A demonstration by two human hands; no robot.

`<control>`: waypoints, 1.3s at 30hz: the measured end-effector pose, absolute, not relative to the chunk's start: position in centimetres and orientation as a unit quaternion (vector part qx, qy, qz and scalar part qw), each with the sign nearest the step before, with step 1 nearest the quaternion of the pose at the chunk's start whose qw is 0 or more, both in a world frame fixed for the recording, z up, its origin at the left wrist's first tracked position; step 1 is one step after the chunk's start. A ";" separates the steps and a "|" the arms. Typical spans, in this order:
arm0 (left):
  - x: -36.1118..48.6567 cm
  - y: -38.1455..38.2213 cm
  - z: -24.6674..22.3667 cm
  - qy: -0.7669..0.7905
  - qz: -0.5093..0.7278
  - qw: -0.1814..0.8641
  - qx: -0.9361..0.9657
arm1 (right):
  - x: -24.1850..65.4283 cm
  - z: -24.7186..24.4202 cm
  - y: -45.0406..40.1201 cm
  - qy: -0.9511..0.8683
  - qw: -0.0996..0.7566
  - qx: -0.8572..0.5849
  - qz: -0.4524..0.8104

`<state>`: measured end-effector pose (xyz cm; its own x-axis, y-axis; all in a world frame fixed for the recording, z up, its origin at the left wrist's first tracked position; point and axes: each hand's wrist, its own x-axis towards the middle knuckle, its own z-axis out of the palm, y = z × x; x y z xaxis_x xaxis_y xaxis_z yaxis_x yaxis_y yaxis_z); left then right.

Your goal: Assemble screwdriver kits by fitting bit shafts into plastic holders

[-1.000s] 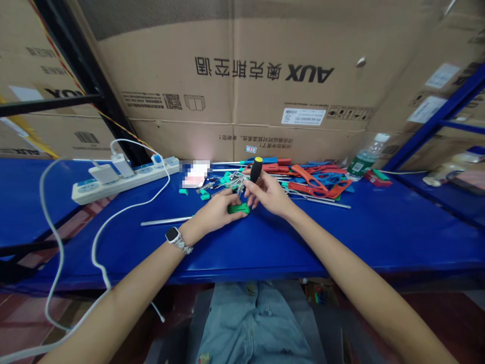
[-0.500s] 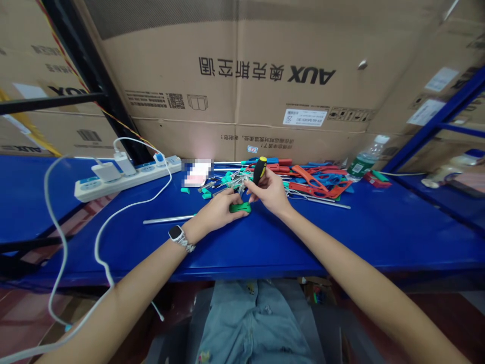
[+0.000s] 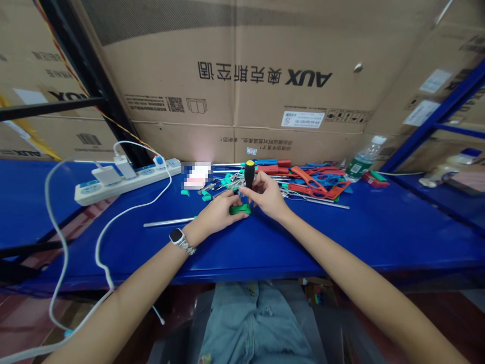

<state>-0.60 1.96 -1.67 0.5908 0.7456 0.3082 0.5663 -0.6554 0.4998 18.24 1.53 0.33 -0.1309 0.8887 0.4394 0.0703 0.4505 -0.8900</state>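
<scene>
My left hand [image 3: 222, 210] is closed on a green plastic handle [image 3: 241, 209] on the blue tabletop; a metal rod [image 3: 166, 222] runs out to the left from under this hand. My right hand [image 3: 268, 196] pinches a screwdriver with a black and yellow grip [image 3: 249, 174]. The screwdriver stands nearly upright, its lower end just above or at the green handle; its tip is too small to make out. Behind my hands lies a pile of small metal pieces [image 3: 238, 180] and teal plastic bits [image 3: 205, 195].
Red and blue plastic handles [image 3: 314, 184] with metal rods lie to the right, near a green-labelled bottle [image 3: 361, 164]. A white power strip [image 3: 109, 186] with plugs and cables [image 3: 99, 247] sits at the left. Cardboard boxes [image 3: 235, 45] stand behind the table [image 3: 322, 247].
The screwdriver has gone from leaning right to nearly upright, its grip shifting left and slightly down with my right hand. My left hand keeps its hold on the green handle.
</scene>
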 end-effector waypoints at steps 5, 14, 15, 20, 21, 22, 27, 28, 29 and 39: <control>-1.6 1.0 -0.5 0.377 0.187 0.078 0.903 | 19.2 1.5 1.2 -0.603 0.564 -0.420 0.376; -6.4 -0.4 -1.0 0.388 0.157 0.040 0.907 | 24.2 -0.3 -1.5 -0.718 0.268 -0.614 0.186; -6.5 -0.3 -1.2 0.379 0.162 0.045 0.910 | 24.2 -0.6 -1.7 -0.723 0.262 -0.617 0.169; -5.5 -0.5 -0.4 0.336 0.201 0.068 0.918 | 23.8 -1.2 -2.0 -0.755 0.235 -0.604 0.100; -5.2 -0.5 0.0 0.328 0.207 0.068 0.919 | 23.9 -1.1 -2.0 -0.759 0.234 -0.601 0.089; -4.8 -0.4 0.5 0.322 0.211 0.064 0.921 | 24.1 -0.9 -2.0 -0.761 0.240 -0.598 0.078; -1.6 1.1 2.9 0.298 0.198 0.015 0.934 | 25.9 1.2 -2.1 -0.766 0.360 -0.532 -0.011; -0.8 1.6 3.4 0.293 0.198 0.005 0.935 | 26.2 1.8 -2.1 -0.789 0.358 -0.498 -0.041; 0.1 2.1 3.8 0.293 0.193 -0.002 0.937 | 26.4 2.3 -1.9 -0.815 0.338 -0.465 -0.068; 3.6 11.9 5.8 0.299 0.203 -0.025 0.932 | 29.1 5.3 6.5 -0.852 0.179 -0.481 -0.102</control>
<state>3.61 11.86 5.78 0.7391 0.5466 0.3937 0.5668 -0.8204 0.0749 29.08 6.46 5.30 -0.4731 0.7837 0.4025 0.8564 0.5163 0.0013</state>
